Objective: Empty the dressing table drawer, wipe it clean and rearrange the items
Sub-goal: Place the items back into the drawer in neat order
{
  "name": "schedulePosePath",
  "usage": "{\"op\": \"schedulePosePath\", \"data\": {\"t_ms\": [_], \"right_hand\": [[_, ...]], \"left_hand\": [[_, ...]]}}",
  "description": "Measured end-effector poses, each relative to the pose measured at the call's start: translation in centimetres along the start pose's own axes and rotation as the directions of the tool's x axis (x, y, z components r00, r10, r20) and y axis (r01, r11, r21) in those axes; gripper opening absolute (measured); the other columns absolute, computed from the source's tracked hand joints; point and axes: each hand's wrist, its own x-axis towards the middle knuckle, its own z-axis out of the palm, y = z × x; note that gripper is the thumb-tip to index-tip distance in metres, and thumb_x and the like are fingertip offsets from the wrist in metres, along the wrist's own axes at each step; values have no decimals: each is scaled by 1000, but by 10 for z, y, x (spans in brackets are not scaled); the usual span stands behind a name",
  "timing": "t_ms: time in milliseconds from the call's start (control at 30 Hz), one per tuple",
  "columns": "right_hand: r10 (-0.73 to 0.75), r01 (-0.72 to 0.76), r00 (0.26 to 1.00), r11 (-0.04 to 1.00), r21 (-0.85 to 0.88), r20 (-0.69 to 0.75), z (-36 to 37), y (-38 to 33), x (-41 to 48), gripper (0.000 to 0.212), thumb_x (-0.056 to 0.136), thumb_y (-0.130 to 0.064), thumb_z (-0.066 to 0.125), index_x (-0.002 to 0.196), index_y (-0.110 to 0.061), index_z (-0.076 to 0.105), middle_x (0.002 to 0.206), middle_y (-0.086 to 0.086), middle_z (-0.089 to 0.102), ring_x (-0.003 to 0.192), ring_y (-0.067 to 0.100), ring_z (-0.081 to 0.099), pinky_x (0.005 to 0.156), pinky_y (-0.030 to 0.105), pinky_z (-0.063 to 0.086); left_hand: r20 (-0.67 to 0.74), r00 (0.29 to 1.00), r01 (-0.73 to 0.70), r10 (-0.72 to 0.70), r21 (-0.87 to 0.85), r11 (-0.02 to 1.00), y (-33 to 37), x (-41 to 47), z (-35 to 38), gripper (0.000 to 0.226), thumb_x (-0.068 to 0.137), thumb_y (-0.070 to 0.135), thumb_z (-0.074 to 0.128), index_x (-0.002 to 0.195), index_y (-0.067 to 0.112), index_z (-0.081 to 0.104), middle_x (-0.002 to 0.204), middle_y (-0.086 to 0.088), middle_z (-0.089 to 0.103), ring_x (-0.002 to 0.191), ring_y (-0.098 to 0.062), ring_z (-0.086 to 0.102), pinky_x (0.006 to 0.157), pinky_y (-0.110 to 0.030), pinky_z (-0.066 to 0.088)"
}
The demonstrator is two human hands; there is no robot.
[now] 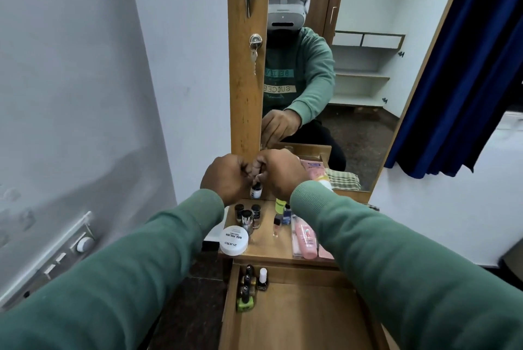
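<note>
Both hands meet above the back of the dressing table top. My left hand and my right hand have fingers curled around a small nail polish bottle that hangs just below them. The open wooden drawer lies below the table top. Several nail polish bottles stand in its back left corner. On the table top sit a white nail polish remover jar, more small bottles, a blue bottle and a pink tube.
A mirror in a wooden frame stands behind the table and reflects me. A key hangs in the lock on the wooden panel. A checked cloth appears in the mirror. A blue curtain hangs at right, a switch panel at left.
</note>
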Motion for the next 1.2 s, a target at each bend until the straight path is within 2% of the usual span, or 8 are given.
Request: {"op": "schedulePosePath", "data": {"t_ms": [167,300,433,567,700,833,967,1200], "right_hand": [[-11,18,997,995,94,-77,-25,-14,-40,20,77,-6,75,72,-24,68,66,-15,67,64,-5,58,62,19,41],[-24,31,998,994,107,-65,-18,-17,-83,25,79,-4,71,70,-26,63,63,-16,64,60,-8,56,89,22,41],[-19,22,1000,992,126,-22,4,-13,-122,17,79,-3,72,77,-20,73,69,-8,73,61,-1,62,59,18,49],[-12,7,999,989,151,31,37,-2,-152,15,80,-5,72,79,-20,72,77,-5,74,67,4,61,59,13,42],[16,-24,997,994,103,74,72,7,-167,14,82,-9,70,80,-23,69,82,-5,70,72,10,57,66,30,49],[22,-33,994,995,98,104,103,14,-173,15,83,-7,64,77,-21,64,80,-6,63,72,14,54,67,32,45],[16,-27,994,995,101,104,121,16,-176,17,90,-8,59,79,-21,56,89,2,64,75,18,51,64,28,37],[17,-28,995,994,107,96,131,18,-173,21,97,-11,53,79,-22,49,88,5,60,73,19,45,64,32,32]], "left_hand": [[-34,999,-32,29,-108,994,21,-40,-17,42,84,16,78,55,20,49,52,7,49,55,-15,44,53,-28,30],[-10,1000,-15,14,-131,991,26,-82,-10,37,86,15,79,56,19,56,55,5,57,56,-15,51,57,-30,41],[35,999,-8,12,-109,994,15,-117,9,45,84,19,80,53,22,47,53,5,52,55,-13,48,55,-30,35],[88,996,-6,12,-60,998,-3,-143,34,46,88,27,75,55,20,44,56,3,50,57,-16,48,54,-30,33],[178,983,37,-34,-17,999,-21,-157,56,36,88,25,69,57,20,51,60,0,57,65,-23,57,60,-33,41],[223,975,-64,22,182,981,-34,-162,65,25,82,27,56,88,25,80,92,0,77,91,-26,68,79,-37,53],[263,964,-143,37,396,907,-45,-161,80,26,96,23,53,107,23,76,115,-1,69,112,-28,59,88,-38,48],[300,954,-159,25,433,887,-49,-158,90,27,97,29,54,117,21,71,124,-4,61,118,-29,52,89,-38,39]]}}
